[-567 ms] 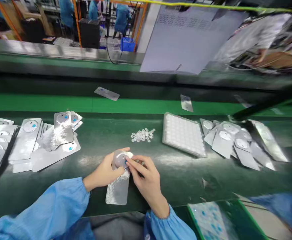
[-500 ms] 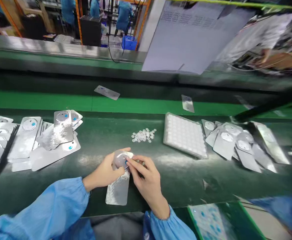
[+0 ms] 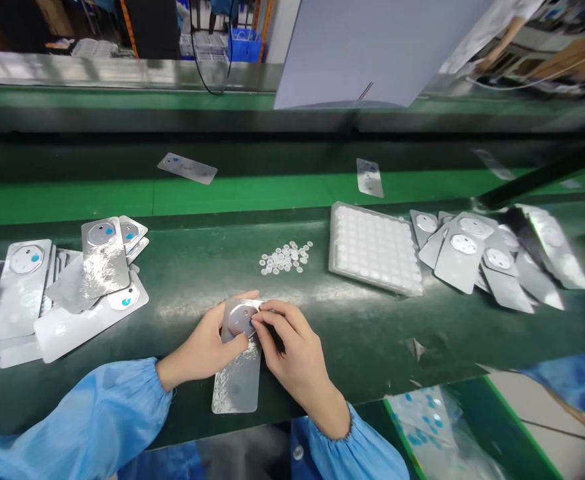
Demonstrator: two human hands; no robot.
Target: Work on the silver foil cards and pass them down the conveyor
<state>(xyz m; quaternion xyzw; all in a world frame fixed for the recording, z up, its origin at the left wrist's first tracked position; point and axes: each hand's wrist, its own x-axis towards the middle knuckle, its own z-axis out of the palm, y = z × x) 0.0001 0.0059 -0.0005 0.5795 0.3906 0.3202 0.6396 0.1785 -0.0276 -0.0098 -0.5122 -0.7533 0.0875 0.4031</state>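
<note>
My left hand (image 3: 207, 343) grips the top of a long silver foil strip (image 3: 237, 380) lying on the dark green bench, thumb beside its round disc with a blue dot (image 3: 241, 319). My right hand (image 3: 292, 353) is closed in a pinch, fingertips pressed on the right edge of that disc. What the pinch holds, if anything, is too small to name. Both arms wear blue sleeves. A small heap of tiny clear round pieces (image 3: 285, 257) lies just beyond the hands.
Piles of similar silver strips lie at the left (image 3: 92, 280) and the right (image 3: 487, 257). A white dimpled tray (image 3: 375, 250) sits right of the heap. Two loose strips (image 3: 187, 168) rest on the green belt behind. A grey sheet (image 3: 372, 53) leans at the back.
The view has tilted down and shifted slightly; both hands stay on the strip, the right fingertips still working at the disc's edge.
</note>
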